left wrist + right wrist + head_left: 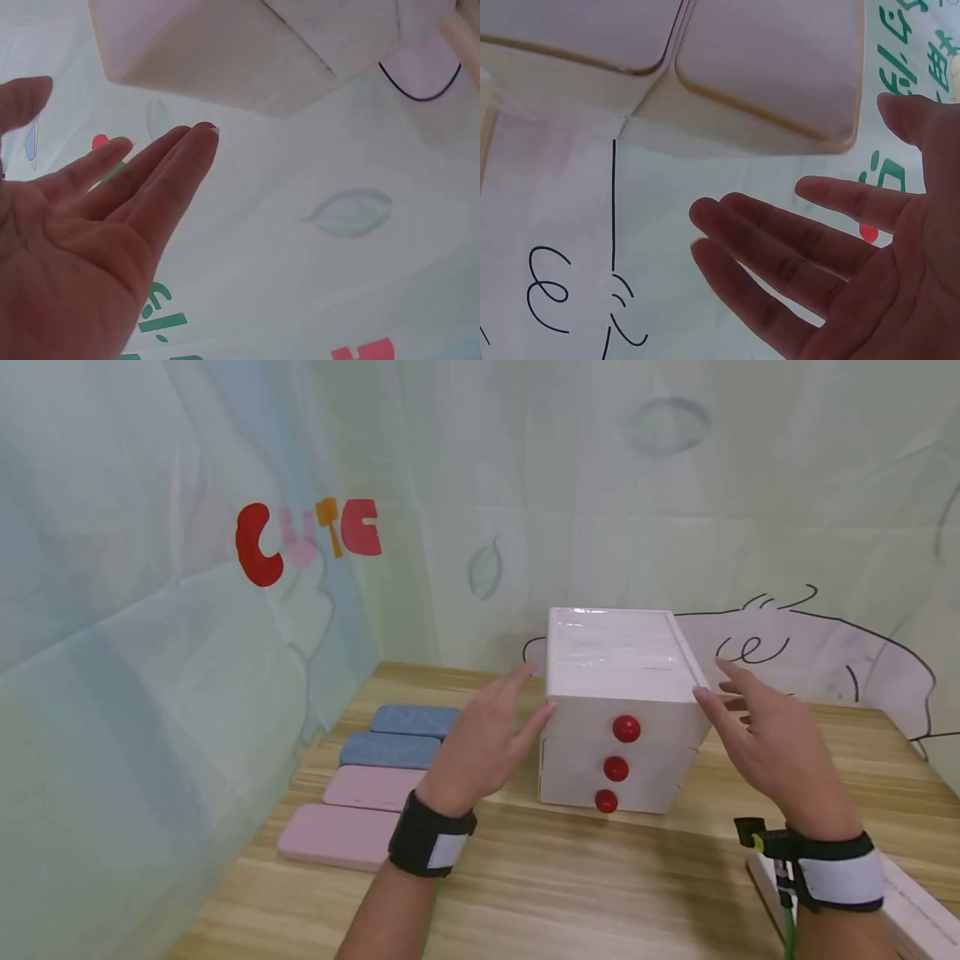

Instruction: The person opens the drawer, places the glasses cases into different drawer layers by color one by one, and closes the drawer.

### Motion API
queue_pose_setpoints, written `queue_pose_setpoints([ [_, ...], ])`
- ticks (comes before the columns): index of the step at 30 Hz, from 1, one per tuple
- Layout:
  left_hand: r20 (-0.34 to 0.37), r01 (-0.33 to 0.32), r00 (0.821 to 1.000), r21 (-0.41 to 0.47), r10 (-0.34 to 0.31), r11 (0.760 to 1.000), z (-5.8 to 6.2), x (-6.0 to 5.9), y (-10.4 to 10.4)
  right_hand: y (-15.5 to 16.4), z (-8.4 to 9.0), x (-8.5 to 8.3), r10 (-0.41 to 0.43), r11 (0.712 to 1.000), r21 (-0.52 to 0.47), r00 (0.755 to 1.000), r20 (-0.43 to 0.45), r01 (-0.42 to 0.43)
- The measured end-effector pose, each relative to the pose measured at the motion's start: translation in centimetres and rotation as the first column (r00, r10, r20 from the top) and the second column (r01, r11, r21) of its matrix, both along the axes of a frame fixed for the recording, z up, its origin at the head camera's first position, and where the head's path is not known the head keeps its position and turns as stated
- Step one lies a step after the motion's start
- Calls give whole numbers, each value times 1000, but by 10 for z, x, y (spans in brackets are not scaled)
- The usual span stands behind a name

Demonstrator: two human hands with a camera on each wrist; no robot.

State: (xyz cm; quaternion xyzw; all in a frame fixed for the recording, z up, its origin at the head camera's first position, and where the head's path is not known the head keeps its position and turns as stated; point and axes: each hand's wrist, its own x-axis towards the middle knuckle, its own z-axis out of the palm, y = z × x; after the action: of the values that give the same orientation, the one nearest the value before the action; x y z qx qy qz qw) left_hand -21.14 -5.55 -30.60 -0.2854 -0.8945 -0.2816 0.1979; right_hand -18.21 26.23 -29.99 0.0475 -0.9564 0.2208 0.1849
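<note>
Two blue pads (pixel 405 735) and two pink pads (pixel 352 814) in a row at lower left of the wooden table (pixel 600 885), red "CUTE" letters (pixel 307 539) on the pale curtain (pixel 112 652) at upper left, white strip (pixel 915 902) at lower right.

The light is bright and soft all over. The top of the white box (pixel 611 652) shines a little. Small soft shadows sit under the box on the table (pixel 570 877). The head view looks sharp. Both wrist views are blurry up close, and the hands look fuzzy and dark.
</note>
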Motion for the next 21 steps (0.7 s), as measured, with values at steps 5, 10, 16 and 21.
queue_pose_setpoints([
  [5,-83,51,996,78,-45,996,-2,-2,6,-10,-1,-1,30,1000,-1,999,-23,-30],
  [10,-108,92,991,170,-74,981,-4,0,11,-19,-4,-2,22,999,24,999,-45,-21],
  [16,-109,76,992,182,-57,980,-6,2,17,-27,-8,-4,7,1000,10,995,-103,-6],
  [21,-146,30,989,183,-3,983,-9,0,20,-35,-9,-4,-2,1000,-5,985,-171,1],
])
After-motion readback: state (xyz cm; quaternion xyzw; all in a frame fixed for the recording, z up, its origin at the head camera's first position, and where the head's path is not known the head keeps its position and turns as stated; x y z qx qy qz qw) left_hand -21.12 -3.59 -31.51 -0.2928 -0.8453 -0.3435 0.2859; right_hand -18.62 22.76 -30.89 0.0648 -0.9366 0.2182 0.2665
